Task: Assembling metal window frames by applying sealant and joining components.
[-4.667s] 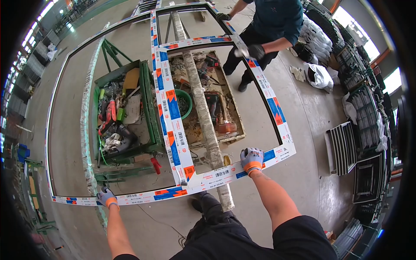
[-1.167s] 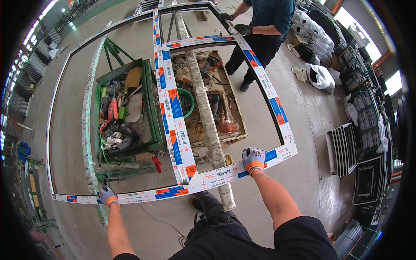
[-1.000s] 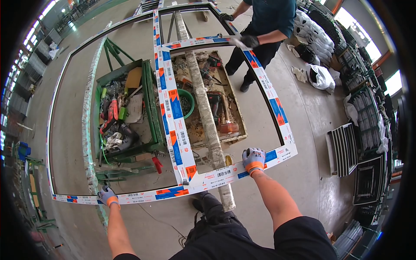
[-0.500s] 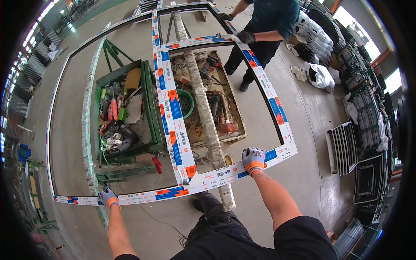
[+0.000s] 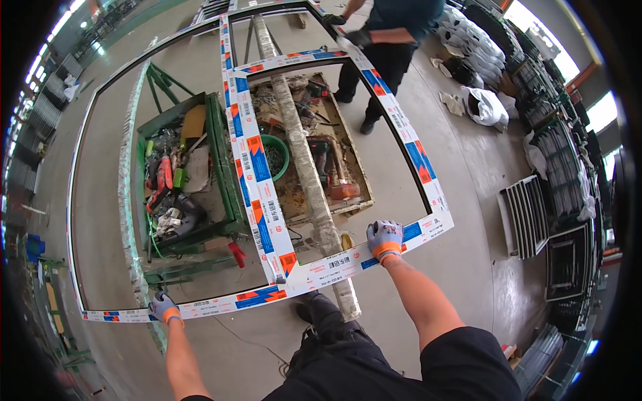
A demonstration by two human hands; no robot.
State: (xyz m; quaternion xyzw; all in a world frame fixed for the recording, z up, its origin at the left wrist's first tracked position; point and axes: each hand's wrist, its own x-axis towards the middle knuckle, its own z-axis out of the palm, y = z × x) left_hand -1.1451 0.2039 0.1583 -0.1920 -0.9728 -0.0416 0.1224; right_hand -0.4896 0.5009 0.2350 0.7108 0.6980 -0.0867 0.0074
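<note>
left hand (image 5: 162, 307) and right hand (image 5: 385, 239) on frame (image 5: 257, 158), co-worker (image 5: 405, 21) cut off above

The head-worn fisheye looks down and forward across the frame (image 5: 257, 160), fairly close.

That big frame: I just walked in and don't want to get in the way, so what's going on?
The camera wearer's gloved left hand and right hand hold the near edge of the large frame, which lies across two wrapped bars. A co-worker stands at its right side, toward the far end, with dark-gloved hands at that edge. Tools lie below in a green bin.
</note>
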